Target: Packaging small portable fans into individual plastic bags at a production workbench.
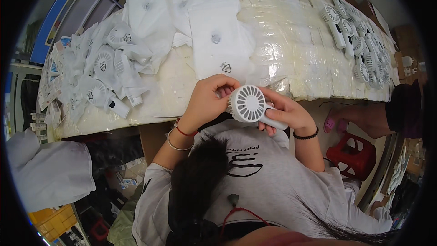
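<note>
Handheld fan (pixel 248 105), white, was held over the lap at the surface (pixel 291 50) edge: right hand (pixel 289 111) closed around its handle, left hand (pixel 207 100) curled on the grille rim; best to keep the handle grip firm, fingertips clear of the slots.

Stock count, packing table (pixel 282 36)

One small white plastic handheld fan (pixel 248 105) near centre, held between two hands. Far right: a cluster of bare white handheld fans (pixel 359 45), over a dozen, exact number unclear. Far left: heap of fans in white pouches (pixel 107 68), uncountable. One red plastic stool (pixel 353 152), near right.
</note>
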The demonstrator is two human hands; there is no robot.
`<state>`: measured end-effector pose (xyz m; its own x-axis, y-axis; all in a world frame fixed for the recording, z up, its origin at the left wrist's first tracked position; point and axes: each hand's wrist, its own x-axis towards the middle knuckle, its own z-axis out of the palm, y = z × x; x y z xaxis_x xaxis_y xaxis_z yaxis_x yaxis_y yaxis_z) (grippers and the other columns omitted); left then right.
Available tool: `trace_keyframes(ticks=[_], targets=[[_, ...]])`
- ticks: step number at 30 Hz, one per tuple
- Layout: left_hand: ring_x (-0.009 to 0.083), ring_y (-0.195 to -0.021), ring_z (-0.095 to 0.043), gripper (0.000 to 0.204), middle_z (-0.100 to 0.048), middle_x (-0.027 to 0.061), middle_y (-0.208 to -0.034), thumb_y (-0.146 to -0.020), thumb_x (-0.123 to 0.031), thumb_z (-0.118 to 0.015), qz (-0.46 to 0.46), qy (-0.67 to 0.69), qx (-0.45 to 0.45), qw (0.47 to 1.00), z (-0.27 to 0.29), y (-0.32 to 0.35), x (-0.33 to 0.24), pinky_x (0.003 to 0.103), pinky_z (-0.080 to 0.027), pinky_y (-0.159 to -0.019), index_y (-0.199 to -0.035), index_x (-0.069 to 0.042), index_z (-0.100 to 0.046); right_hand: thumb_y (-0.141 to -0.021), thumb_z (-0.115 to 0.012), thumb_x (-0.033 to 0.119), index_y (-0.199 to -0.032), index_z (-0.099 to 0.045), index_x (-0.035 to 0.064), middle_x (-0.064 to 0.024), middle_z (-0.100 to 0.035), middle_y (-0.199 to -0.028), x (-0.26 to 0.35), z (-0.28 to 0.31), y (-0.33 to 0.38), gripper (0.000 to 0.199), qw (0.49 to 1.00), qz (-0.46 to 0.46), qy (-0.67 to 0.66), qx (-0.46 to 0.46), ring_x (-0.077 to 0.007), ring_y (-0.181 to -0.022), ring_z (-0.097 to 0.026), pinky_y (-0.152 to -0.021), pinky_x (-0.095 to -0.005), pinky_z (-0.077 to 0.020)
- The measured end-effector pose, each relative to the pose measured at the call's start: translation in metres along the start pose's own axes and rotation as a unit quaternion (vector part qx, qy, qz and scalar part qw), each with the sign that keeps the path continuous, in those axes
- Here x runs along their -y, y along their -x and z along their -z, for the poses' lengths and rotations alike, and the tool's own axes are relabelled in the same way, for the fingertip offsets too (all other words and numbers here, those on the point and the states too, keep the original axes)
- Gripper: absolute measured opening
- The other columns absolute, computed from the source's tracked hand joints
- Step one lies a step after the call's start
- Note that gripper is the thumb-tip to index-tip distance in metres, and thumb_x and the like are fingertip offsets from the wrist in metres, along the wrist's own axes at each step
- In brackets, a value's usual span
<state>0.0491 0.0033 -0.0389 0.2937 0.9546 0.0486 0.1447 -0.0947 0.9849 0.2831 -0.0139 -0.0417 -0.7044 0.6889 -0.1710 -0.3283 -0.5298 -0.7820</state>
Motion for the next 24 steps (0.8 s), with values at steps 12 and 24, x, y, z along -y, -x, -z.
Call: trace_keyframes(ticks=[12,24], targets=[[0.0137,-0.062,-0.049,0.007,-0.058,0.0011,-0.072,-0.073,-0.005,-0.068,-0.095,-0.208,0.023,0.973,-0.002,-0.005,0.021,0.023,-0.041,-0.060,-0.075,-0.004,-0.061,-0.084,-0.060,-0.001,-0.134,-0.040,-0.0021,-0.0115,-0.064,-0.089,-0.004,0.038,0.039,0.054,0.980,-0.037,0.192,-0.029,-0.0123,-0.064,-0.057,-0.050,-0.0197,-0.0469],[0.0149,-0.063,-0.048,0.006,-0.055,0.0023,-0.074,-0.075,-0.005,-0.066,-0.054,-0.191,0.027,0.980,-0.016,-0.001,0.016,0.024,-0.040,-0.061,-0.075,-0.004,-0.060,-0.083,-0.061,-0.001,-0.133,-0.041,-0.0029,-0.0106,-0.064,-0.086,-0.003,0.042,0.054,0.054,0.974,-0.008,0.222,-0.037,-0.0105,-0.060,-0.055,-0.051,-0.0185,-0.0447]])
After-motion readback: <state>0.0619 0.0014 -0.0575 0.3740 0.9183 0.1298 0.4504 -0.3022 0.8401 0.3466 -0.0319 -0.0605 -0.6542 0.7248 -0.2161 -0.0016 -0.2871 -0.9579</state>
